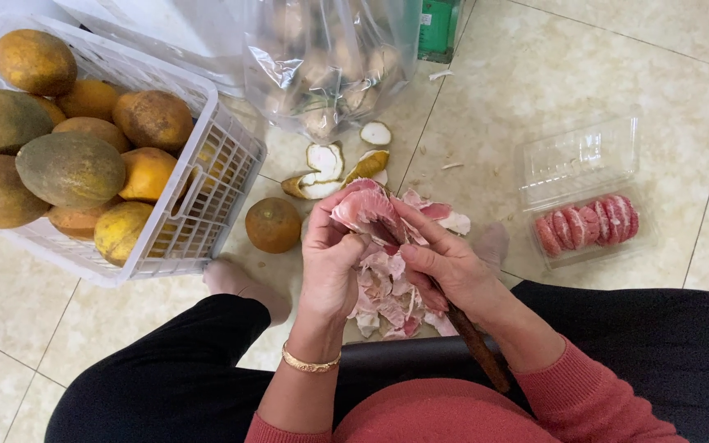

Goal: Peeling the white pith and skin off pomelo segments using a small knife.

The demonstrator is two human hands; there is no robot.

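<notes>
My left hand grips a pink pomelo segment from the left, fingers curled around it. My right hand holds a knife with a brown wooden handle and its fingers pinch the membrane at the segment's right edge. Under both hands lies a heap of torn pink and white membrane scraps on the tiled floor. A gold bracelet circles my left wrist.
A white plastic crate full of yellow-green pomelos stands at the left, one loose fruit beside it. Peel pieces lie below a clear plastic bag. An open clear clamshell box at the right holds several peeled segments.
</notes>
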